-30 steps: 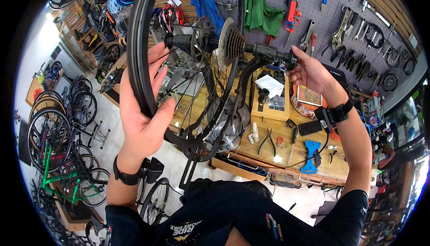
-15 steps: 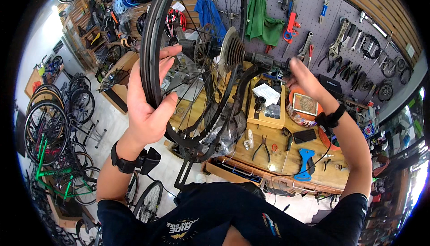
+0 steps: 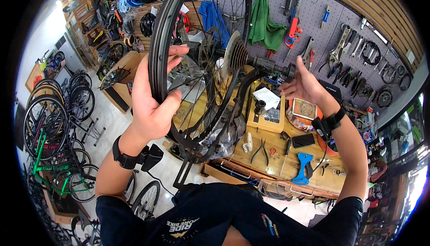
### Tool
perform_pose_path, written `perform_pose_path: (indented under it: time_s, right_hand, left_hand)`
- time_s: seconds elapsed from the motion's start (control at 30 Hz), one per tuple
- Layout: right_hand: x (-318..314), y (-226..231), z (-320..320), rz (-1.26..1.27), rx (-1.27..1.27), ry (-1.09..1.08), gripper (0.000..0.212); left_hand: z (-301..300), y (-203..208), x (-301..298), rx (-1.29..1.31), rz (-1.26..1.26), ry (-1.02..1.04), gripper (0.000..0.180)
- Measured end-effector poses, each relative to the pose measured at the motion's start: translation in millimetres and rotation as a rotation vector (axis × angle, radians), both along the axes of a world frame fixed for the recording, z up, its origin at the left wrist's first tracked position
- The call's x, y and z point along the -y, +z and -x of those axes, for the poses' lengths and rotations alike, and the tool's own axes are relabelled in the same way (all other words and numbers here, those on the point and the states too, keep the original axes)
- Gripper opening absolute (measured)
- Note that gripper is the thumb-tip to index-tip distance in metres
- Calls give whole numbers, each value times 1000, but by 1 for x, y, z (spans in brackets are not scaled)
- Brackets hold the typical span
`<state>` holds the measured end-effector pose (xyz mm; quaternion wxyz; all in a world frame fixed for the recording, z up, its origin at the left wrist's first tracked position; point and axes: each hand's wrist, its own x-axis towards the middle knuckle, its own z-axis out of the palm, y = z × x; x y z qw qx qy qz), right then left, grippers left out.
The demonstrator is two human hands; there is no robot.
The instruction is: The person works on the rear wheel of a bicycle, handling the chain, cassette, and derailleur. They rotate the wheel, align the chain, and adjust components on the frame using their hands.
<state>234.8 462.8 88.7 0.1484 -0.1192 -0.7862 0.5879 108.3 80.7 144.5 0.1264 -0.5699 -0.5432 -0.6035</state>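
A bicycle wheel with a black rim and thin spokes stands upright in a black wheel truing stand. My left hand is closed round the near side of the rim, thumb on one side and fingers reaching across the other. On the hub's right side sits a cassette of stacked sprockets. Beside it, the stand's axle clamp ends in a black knob. My right hand is at this knob with its fingers stretched out, holding nothing I can see. Whether it touches the knob is unclear.
On the wooden workbench lie pliers, a screwdriver, a blue tool, a phone and a cardboard box. Tools and a green cloth hang on the pegboard. Bicycles stand at the left.
My right hand has loosened from the knob, its fingers now spread and the knob more exposed. The left hand keeps its grip on the rim. The whole view has shifted slightly.
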Motion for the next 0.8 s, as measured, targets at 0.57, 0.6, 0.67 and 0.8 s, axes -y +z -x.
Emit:
perform_pose_path:
  time_s: [0.57, 0.6, 0.67, 0.8]
  right_hand:
    - [6, 11, -18, 109, -103, -54, 63]
    - [12, 18, -15, 294, 78, -109, 57]
    - [-13, 11, -8, 529, 214, 74, 62]
    - [-21, 10, -20, -377, -247, 89, 72]
  left_hand:
    - [-1, -3, 6, 37, -38, 45, 64]
    - [-1, -3, 6, 7, -30, 43, 64]
    - [-1, -2, 5, -4, -11, 48, 64]
    - [-5, -8, 0, 57, -18, -12, 59]
